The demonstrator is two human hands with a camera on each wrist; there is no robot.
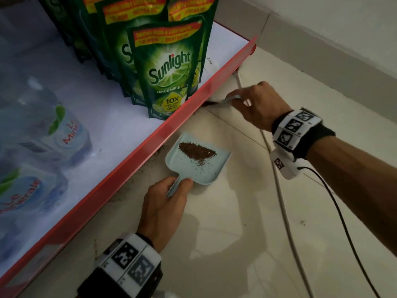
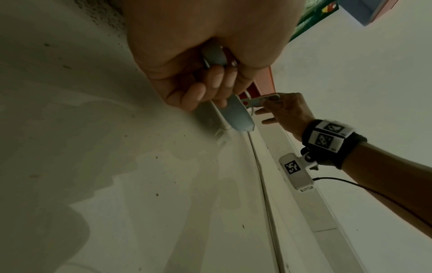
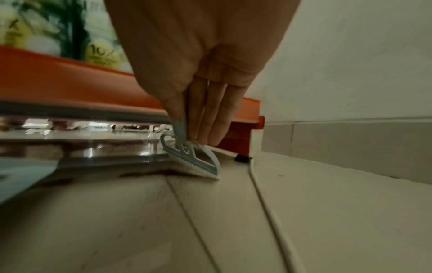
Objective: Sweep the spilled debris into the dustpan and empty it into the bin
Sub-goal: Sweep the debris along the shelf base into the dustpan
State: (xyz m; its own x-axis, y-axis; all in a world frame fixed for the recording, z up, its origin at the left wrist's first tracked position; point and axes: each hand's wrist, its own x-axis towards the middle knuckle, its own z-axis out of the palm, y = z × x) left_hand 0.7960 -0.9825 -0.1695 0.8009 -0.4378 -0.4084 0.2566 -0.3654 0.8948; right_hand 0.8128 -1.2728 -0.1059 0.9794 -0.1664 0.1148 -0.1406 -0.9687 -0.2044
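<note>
While the head view takes in both hands at once, only it shows the contents of the dustpan [image 1: 202, 166]: a dark brown, granular heap of debris [image 1: 196, 152] lying on the pan's smooth pale-blue plastic, beyond the gripped handle. The left hand [image 1: 164, 204] clenches round that handle, thumb on top; the left wrist view adds the fingers [image 2: 216, 79] curled under it and the handle's rounded butt end poking out behind the palm. The pan sits on the glossy cream tile floor [image 1: 225, 233], just beside the red shelf edge [image 1: 137, 151].

The right hand [image 1: 261, 105] pinches a small pale-blue brush [image 3: 194, 157] near its top. The right wrist view alone gives its shape: a flat, openwork plastic head with a serrated lower rim and short white bristles touching the floor below the fingertips, right at the gap under the shelf. More dark debris lies along that gap, beside the bristles. In the head view the brush is a blurred streak, mostly hidden by the hand.

A white cable [image 1: 279, 190] runs over the tiles on the wrist side of the right hand. Green Sunlight pouches [image 1: 169, 69] stand on the white shelf top above the pan; water bottles [image 1: 43, 134] further along are blurred. Underside of the shelf is smeared and hard to read. Bin not seen in any view.
</note>
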